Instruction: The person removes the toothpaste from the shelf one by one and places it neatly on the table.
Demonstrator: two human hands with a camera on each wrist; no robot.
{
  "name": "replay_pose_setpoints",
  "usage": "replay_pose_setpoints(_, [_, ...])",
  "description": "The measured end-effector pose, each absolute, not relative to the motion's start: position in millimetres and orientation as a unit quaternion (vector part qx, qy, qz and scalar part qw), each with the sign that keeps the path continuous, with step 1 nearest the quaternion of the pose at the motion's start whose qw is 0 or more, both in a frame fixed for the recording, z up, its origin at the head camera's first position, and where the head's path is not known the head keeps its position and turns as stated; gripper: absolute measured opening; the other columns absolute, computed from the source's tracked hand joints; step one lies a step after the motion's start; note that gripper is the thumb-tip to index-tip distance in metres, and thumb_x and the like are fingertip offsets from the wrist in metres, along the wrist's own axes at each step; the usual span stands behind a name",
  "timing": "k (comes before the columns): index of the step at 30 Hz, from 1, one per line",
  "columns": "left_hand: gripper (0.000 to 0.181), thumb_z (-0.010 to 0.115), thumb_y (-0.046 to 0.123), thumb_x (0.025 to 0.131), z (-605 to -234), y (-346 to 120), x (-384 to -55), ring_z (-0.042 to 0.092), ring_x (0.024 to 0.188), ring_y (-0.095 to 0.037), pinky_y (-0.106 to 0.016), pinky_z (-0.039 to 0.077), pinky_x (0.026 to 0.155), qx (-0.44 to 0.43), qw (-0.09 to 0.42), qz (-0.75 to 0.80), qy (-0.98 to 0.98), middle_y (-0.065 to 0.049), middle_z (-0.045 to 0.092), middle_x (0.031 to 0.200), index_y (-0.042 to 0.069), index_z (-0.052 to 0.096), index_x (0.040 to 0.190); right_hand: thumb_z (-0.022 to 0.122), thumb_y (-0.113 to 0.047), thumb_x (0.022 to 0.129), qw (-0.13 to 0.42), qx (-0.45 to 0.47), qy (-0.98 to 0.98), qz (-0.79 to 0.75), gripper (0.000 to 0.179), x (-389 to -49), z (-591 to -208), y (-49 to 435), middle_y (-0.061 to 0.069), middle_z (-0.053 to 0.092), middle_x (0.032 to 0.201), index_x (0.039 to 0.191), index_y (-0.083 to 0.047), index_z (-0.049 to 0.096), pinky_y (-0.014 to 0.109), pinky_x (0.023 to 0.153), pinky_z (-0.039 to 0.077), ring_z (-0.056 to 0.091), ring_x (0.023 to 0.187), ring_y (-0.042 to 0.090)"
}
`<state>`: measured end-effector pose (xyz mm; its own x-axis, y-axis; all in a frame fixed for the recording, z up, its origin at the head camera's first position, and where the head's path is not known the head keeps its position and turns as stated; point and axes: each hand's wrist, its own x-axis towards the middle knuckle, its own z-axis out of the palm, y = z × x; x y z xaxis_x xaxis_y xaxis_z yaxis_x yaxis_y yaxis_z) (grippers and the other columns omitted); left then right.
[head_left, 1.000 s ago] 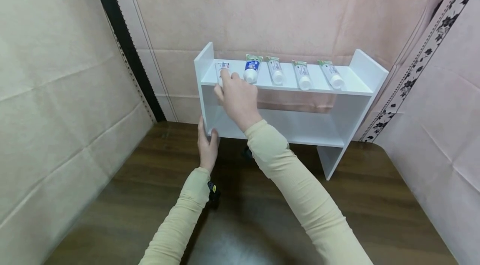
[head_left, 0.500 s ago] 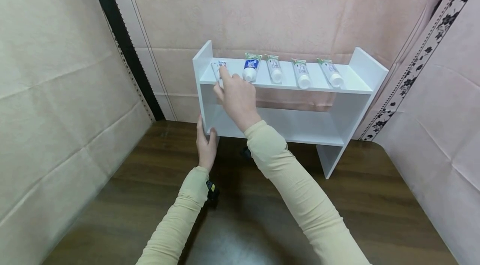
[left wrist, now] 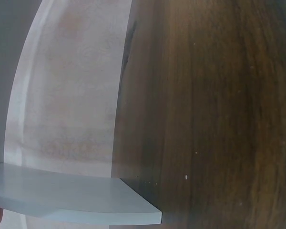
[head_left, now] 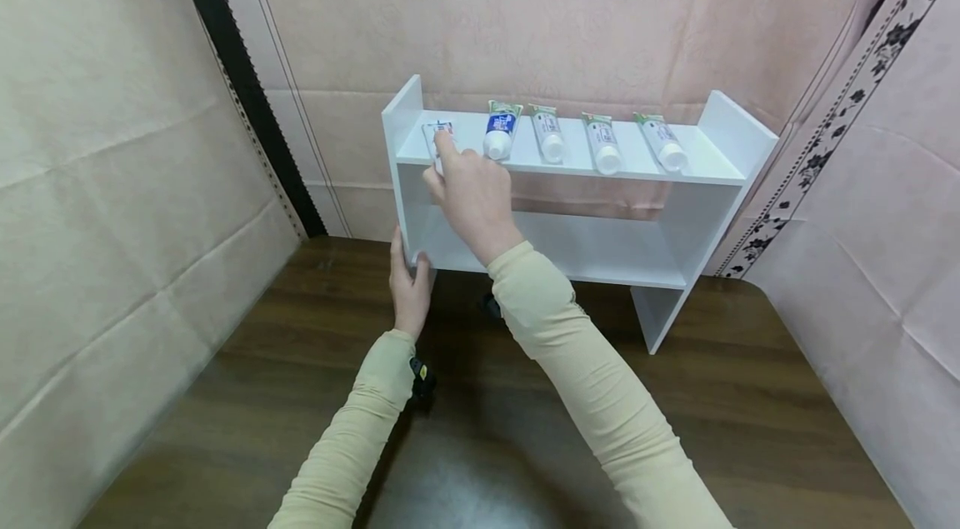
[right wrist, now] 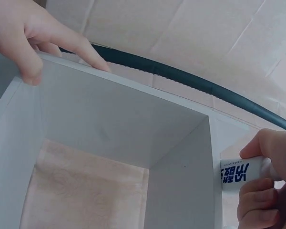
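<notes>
A white two-tier shelf unit (head_left: pixel 600 250) stands against the back cloth. At the left end of its top board lies a white squeeze tube (right wrist: pixel 234 174) with dark blue lettering. My right hand (head_left: pixel 477 200) pinches this tube near its cap end; the right wrist view shows thumb and curled fingers on either side, and the hand covers most of the cap. Lower down, my left hand (head_left: pixel 409 291) grips the unit's left side panel (right wrist: pixel 119 105), thumb on the inner side and fingers outside.
Beside the held tube, a blue-and-white tube (head_left: pixel 501 131) and several paler tubes (head_left: pixel 548 134) lie in a row, caps toward the front. The unit's right side panel (head_left: pixel 738 133) rises at the far end. Underneath is a dark wooden table (head_left: pixel 247 421), with cloth walls around it.
The pinched tube has shifted slightly left, toward the side panel, with my right hand on it. My left hand keeps its hold on the panel. The head view has drifted a little.
</notes>
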<state>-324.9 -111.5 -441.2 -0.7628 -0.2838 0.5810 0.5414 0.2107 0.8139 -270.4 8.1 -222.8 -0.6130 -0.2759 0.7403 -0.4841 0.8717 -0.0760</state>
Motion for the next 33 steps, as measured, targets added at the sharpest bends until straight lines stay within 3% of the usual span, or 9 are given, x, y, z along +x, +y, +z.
replay_pose_setpoints(7, [0.059,0.041,0.009,0.101,-417,-107,-299,0.043,0.129,-0.036,-0.057,0.037,0.106,-0.09,0.317,-0.622,-0.71,-0.017,0.034,0.152,0.013,0.019,0.155,0.051,-0.017,0.093,0.382,0.213,-0.89,0.132,0.029,-265,-223,8,0.0,0.043,0.053,0.12,-0.009,0.057,0.022,0.043,0.02,0.03,0.045,0.011])
replay_pose_setpoints(14, [0.057,0.042,0.01,0.101,-414,-106,-295,0.044,0.13,-0.037,-0.058,0.037,0.106,-0.088,0.314,-0.625,-0.709,-0.017,0.035,0.15,0.015,0.021,0.154,0.052,-0.018,0.092,0.39,0.216,-0.886,0.126,0.021,-261,-223,8,0.0,0.043,0.052,0.11,-0.009,0.058,0.024,0.042,0.021,0.032,0.044,0.012])
replay_pose_setpoints(21, [0.056,0.042,0.009,0.101,-413,-106,-294,0.044,0.13,-0.037,-0.058,0.036,0.106,-0.09,0.316,-0.623,-0.71,-0.017,0.036,0.15,0.013,0.022,0.154,0.051,-0.017,0.092,0.388,0.215,-0.887,0.127,0.022,-257,-224,10,-0.001,0.04,0.051,0.111,-0.009,0.058,0.023,0.042,0.02,0.031,0.044,0.011])
replay_pose_setpoints(28, [0.058,0.042,0.01,0.101,-414,-110,-298,0.042,0.133,-0.033,-0.057,0.036,0.108,-0.095,0.291,-0.647,-0.698,-0.013,0.035,0.152,0.02,0.022,0.154,0.052,-0.017,0.092,0.393,0.213,-0.884,0.133,0.029,-254,-225,11,-0.001,0.039,0.051,0.118,-0.009,0.059,0.023,0.042,0.02,0.029,0.045,0.011])
replay_pose_setpoints(33, [0.058,0.042,0.011,0.101,-414,-111,-298,0.04,0.134,-0.032,-0.056,0.035,0.109,-0.1,0.279,-0.656,-0.694,-0.011,0.033,0.153,0.023,0.022,0.154,0.053,-0.018,0.091,0.397,0.211,-0.883,0.133,0.023,-253,-225,11,-0.001,0.039,0.051,0.111,-0.009,0.059,0.024,0.043,0.02,0.029,0.045,0.012])
